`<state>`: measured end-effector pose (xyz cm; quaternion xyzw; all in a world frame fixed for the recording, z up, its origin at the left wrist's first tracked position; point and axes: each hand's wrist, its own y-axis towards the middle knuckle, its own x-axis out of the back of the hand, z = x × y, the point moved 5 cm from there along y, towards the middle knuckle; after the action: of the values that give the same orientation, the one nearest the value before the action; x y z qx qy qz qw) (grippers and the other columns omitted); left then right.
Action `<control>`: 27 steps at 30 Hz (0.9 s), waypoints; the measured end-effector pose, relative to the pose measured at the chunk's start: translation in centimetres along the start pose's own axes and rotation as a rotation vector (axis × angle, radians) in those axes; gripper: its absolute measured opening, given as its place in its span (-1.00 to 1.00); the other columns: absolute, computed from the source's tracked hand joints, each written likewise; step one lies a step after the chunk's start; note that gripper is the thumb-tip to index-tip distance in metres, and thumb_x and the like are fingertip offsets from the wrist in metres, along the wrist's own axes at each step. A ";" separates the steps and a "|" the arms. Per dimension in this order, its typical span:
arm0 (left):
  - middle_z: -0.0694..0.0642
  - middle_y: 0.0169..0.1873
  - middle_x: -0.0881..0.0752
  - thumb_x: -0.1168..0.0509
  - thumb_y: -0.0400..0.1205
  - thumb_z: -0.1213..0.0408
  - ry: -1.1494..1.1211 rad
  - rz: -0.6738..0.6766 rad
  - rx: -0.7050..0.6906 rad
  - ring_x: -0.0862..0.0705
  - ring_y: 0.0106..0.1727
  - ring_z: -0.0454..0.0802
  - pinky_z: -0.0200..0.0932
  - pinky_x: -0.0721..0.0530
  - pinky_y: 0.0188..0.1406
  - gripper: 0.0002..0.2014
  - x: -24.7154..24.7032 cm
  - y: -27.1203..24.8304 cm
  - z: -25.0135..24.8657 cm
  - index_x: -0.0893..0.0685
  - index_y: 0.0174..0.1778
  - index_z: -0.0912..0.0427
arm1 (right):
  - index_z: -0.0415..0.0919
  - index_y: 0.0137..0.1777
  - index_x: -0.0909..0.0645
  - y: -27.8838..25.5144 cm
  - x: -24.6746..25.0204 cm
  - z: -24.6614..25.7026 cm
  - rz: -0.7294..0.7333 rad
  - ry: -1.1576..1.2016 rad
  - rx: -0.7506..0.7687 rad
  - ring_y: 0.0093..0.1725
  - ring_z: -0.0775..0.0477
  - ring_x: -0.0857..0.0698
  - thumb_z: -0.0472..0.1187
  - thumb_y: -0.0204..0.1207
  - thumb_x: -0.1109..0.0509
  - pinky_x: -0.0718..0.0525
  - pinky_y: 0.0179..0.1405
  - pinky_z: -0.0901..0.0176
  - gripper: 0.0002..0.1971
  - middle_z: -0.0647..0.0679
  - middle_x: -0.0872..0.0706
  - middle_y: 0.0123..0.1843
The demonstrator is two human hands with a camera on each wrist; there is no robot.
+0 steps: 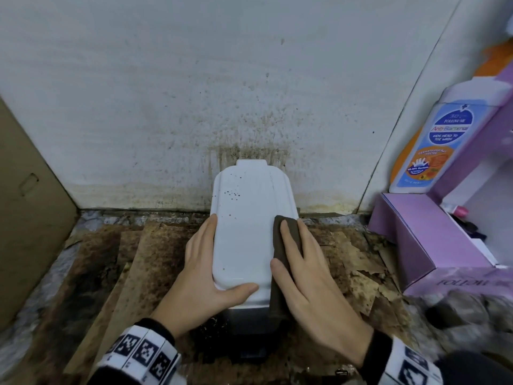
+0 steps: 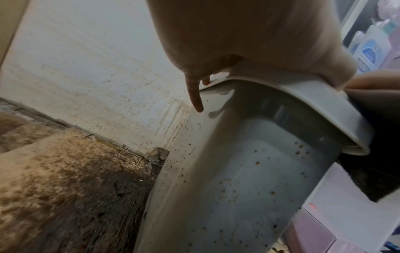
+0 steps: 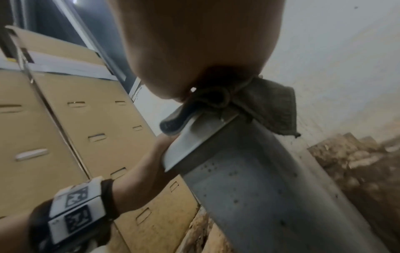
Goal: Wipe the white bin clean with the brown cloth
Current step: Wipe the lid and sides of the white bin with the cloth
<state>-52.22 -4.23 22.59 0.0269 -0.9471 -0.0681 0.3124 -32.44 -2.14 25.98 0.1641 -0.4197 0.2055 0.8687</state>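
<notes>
Two hands on white bin [image 1: 244, 232] against stained wall [image 1: 166, 93]: left hand [image 1: 205, 276] flat, steadying lid's left edge; right hand [image 1: 308, 276] presses brown cloth [image 1: 286, 245] on right edge, fingers seemingly straight.

Bin [image 1: 244, 232] vs wall [image 1: 166, 93]; box [image 1: 433, 245] on R, bottle [image 1: 424, 140] on it.

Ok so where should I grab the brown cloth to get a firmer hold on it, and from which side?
Probably the loose flap of the brown cloth that hangs off the lid's right edge, pinched from the right. The right hand only presses the cloth flat on the white bin, while that flap hangs free of the bin's side with room around it.
</notes>
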 end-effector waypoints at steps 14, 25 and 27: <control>-0.55 0.65 0.23 -0.44 0.26 -0.53 -0.034 0.035 0.032 0.27 0.69 -0.46 -0.04 -0.10 0.66 0.31 0.2 0.2 0.1 0.29 0.73 -0.32 | -0.05 0.83 0.25 16.7 2.3 -5.0 0.284 -0.160 -0.108 0.83 -0.20 0.11 0.21 0.82 0.08 0.07 0.78 -0.07 -0.28 -0.16 0.25 0.85; -0.51 0.67 0.17 -0.44 0.26 -0.53 0.024 0.006 -0.005 0.22 0.71 -0.43 -0.08 -0.16 0.61 0.28 0.3 0.2 0.3 0.23 0.74 -0.31 | -0.06 0.84 0.21 20.5 2.4 -5.9 0.283 -0.177 -0.110 0.78 -0.20 -0.11 0.17 0.83 0.11 -0.13 0.75 -0.12 -0.32 -0.12 -0.04 0.84; -0.50 0.68 0.17 -0.42 0.26 -0.55 0.031 0.007 -0.006 0.22 0.71 -0.42 -0.06 -0.17 0.63 0.29 0.3 0.1 0.2 0.23 0.75 -0.29 | -0.09 0.84 0.20 19.2 2.4 -5.5 0.261 -0.127 -0.108 0.80 -0.12 -0.04 0.12 0.85 0.08 -0.04 0.73 0.02 -0.34 -0.06 0.05 0.85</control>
<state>-52.56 -4.08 22.59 0.0235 -0.9421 -0.0694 0.3272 -36.96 17.49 26.83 0.0737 -0.5022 0.2828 0.8139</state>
